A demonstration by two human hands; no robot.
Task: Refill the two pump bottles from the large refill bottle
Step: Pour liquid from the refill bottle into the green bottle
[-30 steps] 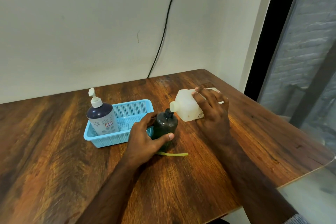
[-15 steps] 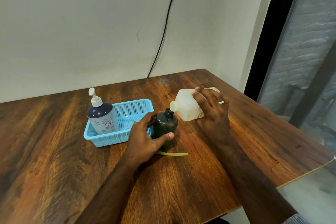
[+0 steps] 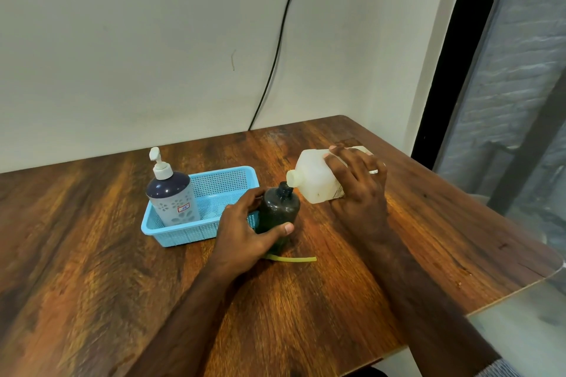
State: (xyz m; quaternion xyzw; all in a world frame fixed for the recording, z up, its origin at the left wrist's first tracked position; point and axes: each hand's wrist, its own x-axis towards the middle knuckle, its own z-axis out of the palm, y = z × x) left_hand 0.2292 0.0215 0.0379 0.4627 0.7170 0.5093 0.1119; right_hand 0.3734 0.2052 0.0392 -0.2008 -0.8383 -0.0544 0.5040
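A dark pump bottle [image 3: 277, 210] without its pump stands upright on the wooden table [image 3: 306, 309], its neck open. My left hand [image 3: 248, 231] grips its body, thumb across the front. My right hand [image 3: 356, 187] holds the large white refill bottle [image 3: 312, 179] tipped on its side, its uncapped spout just above the dark bottle's neck. No stream of liquid is visible. A second pump bottle [image 3: 171, 193], dark blue and white with a white pump, stands in the left end of a light blue basket [image 3: 196, 231].
A thin yellow tube [image 3: 295, 259] lies on the table just in front of the dark bottle. A black cable [image 3: 275, 49] runs down the wall behind. The table's right edge meets a glass door frame [image 3: 444, 55].
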